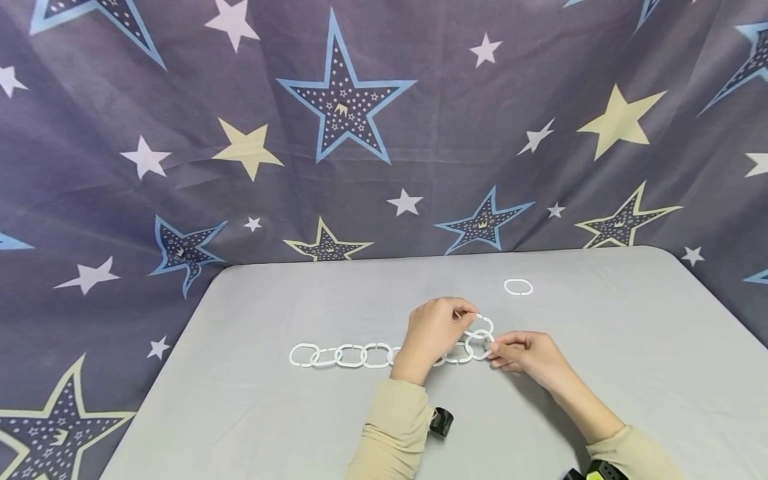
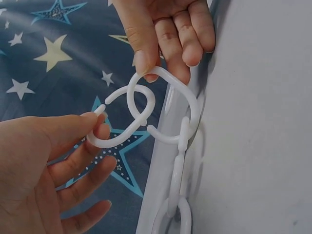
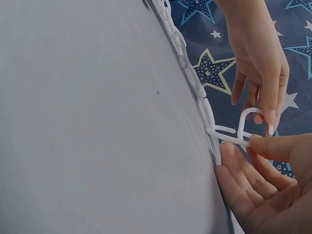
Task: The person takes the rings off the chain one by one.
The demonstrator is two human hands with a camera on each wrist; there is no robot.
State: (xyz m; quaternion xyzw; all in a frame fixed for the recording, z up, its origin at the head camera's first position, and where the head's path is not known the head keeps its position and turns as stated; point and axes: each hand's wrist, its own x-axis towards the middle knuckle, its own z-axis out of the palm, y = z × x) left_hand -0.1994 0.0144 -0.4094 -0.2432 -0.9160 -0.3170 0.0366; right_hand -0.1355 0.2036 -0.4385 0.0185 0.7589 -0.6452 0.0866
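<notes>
A chain of white plastic links [image 1: 350,356] stretches across the grey table. At its right end, my left hand [image 1: 437,331] pinches an oval link [image 2: 114,144] between thumb and forefinger; this link has a small gap in its side. It passes through the chain's end link [image 2: 194,105], which my right hand [image 1: 531,357] grips by thumb and fingertips. The end link also shows a gap in the left wrist view. Part of the chain is hidden behind my left hand and forearm in the head view.
One loose white link [image 1: 519,287] lies farther back on the table [image 1: 240,427], right of the hands. A star-patterned cloth [image 1: 384,167] hangs behind the table. A black wrist device [image 1: 441,422] sits by the left sleeve.
</notes>
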